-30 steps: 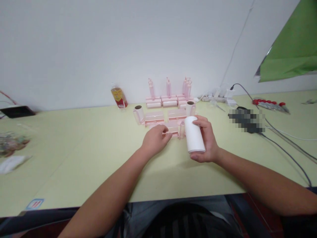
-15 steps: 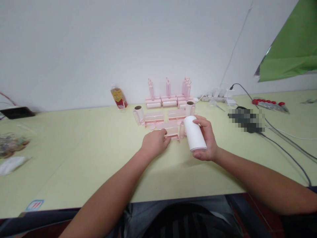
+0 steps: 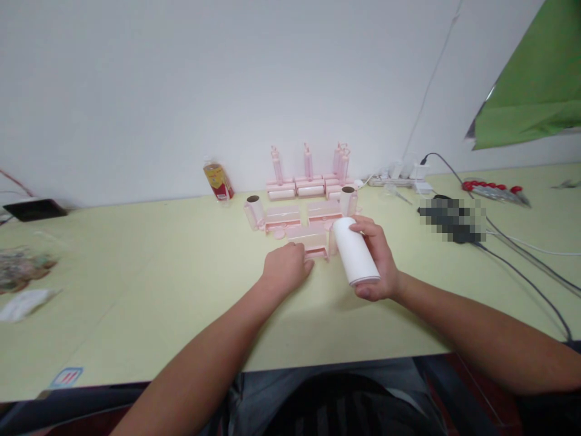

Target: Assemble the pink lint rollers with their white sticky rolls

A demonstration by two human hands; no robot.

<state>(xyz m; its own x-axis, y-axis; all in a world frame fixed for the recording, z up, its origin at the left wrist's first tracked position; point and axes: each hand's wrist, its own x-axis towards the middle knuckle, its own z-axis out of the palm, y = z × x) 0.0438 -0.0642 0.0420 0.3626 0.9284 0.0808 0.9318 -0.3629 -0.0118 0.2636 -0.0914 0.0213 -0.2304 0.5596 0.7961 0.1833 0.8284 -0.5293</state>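
My right hand is wrapped round a white lint roller refill, held tilted above the table with its lower end towards me. My left hand has its fingers curled on the left end of the nearest pink lint roller case, whose near side is open. Part of that case is hidden behind the hand. Just behind lie two more pink cases, one on the left and one on the right. Beside them stand a left roll and a right roll, both with brown cores.
Along the wall stand several pink lint rollers with upright handles. A bottle is left of them. On the right lie a dark device with cables, a power strip and red-capped tubes. A phone is far left.
My right hand has brought the white refill slightly down and towards me. My left hand has shifted a little on the nearest case, its fingers now more tucked in.
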